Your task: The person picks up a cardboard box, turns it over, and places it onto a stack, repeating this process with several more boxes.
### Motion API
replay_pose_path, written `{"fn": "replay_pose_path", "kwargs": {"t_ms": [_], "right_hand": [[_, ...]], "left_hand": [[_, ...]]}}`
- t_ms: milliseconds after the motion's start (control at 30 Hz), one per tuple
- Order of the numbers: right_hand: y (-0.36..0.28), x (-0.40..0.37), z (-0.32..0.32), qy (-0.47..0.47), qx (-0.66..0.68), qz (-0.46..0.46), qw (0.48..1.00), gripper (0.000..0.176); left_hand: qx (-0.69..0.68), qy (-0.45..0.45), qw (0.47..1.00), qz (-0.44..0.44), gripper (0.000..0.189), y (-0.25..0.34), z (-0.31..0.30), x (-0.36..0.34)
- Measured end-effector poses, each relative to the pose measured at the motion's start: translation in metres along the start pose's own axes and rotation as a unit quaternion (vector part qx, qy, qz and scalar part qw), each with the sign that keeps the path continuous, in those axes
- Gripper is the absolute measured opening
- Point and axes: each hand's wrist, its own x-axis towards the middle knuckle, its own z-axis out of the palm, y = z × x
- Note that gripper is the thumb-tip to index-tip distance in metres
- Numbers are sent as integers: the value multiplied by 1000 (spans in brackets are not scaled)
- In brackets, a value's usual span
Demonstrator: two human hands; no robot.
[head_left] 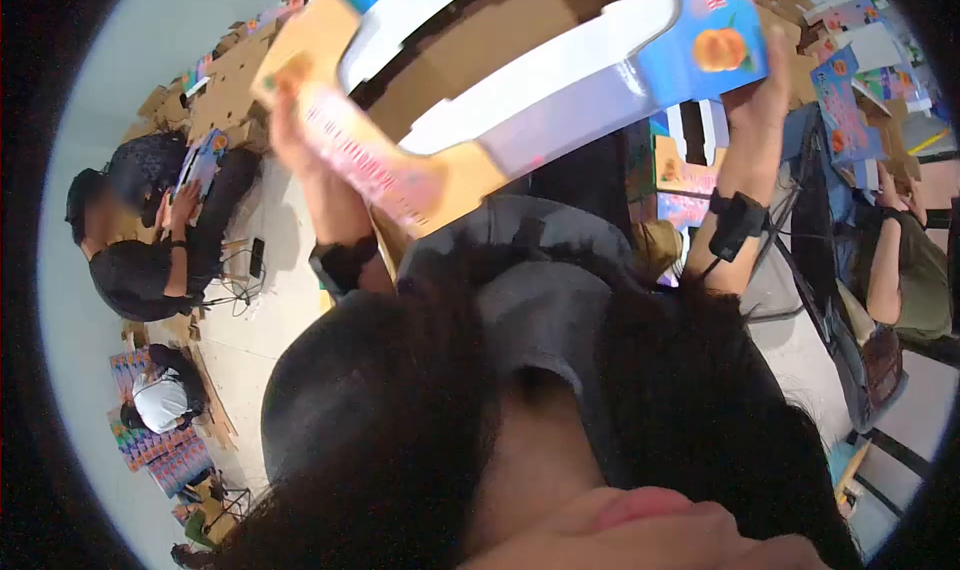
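Observation:
A printed cardboard fruit box (560,115) is held up in front of my chest, tilted, with a wide opening that shows its brown inside. Its panels are orange, pale purple and blue, with orange fruit pictures and red lettering. My left hand (289,135) grips the orange end of the box. On the blue end, my right hand (762,90) is closed round the edge, its fingers partly hidden behind the panel. Dark bands circle both wrists. Below my right hand stands another printed box (685,178), partly covered by my arm.
At left a seated person in black (135,270) handles a box, near a dark phone (257,258). Lower left, a person in white (160,402) is among stacked boxes (180,465). At right, a person's olive sleeve (920,280) is below a blue box (848,110). Cardboard (235,80) lies upper left.

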Motion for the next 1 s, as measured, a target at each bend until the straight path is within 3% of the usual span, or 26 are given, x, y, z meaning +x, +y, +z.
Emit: {"fn": "replay_pose_path", "kwargs": {"t_ms": [67, 133, 167, 200, 300, 333, 433, 467, 500, 567, 667, 700, 767, 833, 867, 967, 1000], "right_hand": [[-25, -15, -6, 28, 21, -35, 999, 67], [-34, -37, -10, 2, 80, -89, 993, 70], [-31, -50, -13, -12, 111, -115, 987, 71], [-31, -57, -29, -75, 128, -78, 986, 74], [-25, -86, -31, -14, -26, 13, 999, 81], [-20, -100, -48, -40, -142, -42, 988, 77], [-31, -124, -54, -72, -288, -77, 952, 76], [-38, -129, -48, -35, -309, -17, 950, 72], [-41, -134, -54, -15, -290, -22, 957, 72], [-43, -144, -79, 24, -250, -28, 967, 70], [-53, -149, -121, 85, -345, 32, 934, 61], [-53, -150, -121, 75, -324, 8, 943, 55], [-50, -163, -106, 196, -191, 16, 962, 51], [-52, -160, -120, 221, -184, 44, 957, 49], [-56, -158, -126, 226, -190, 60, 954, 49], [-63, -145, -148, 234, -205, 108, 944, 47], [-64, -138, -155, 235, -207, 124, 941, 46]], "left_hand": [[-110, -68, 986, -107, 41, -24, 21, -2], [-247, -109, 933, -238, 42, -51, 33, -3], [-194, -50, 957, -211, 44, -62, 50, -17], [-184, -27, 960, -210, 44, -76, 64, -25], [-187, -24, 957, -221, 48, -99, 115, -57], [-209, -33, 938, -274, 51, -103, 128, -69], [-205, -74, 878, -427, 61, -113, 156, -97], [-187, -65, 866, -460, 60, -121, 164, -107], [-169, -55, 853, -492, 59, -133, 169, -117], [-150, -131, 858, -473, 48, -151, 180, -134], [-135, -216, 854, -453, 44, -171, 187, -161], [-133, -236, 851, -449, 45, -168, 188, -170], [-76, -275, 832, -475, 75, -184, 184, -186], [-64, -331, 807, -485, 74, -188, 176, -197], [-69, -318, 775, -541, 86, -178, 176, -191], [-104, -266, 712, -641, 95, -203, 166, -178], [-77, -338, 686, -639, 91, -213, 159, -170]]}}
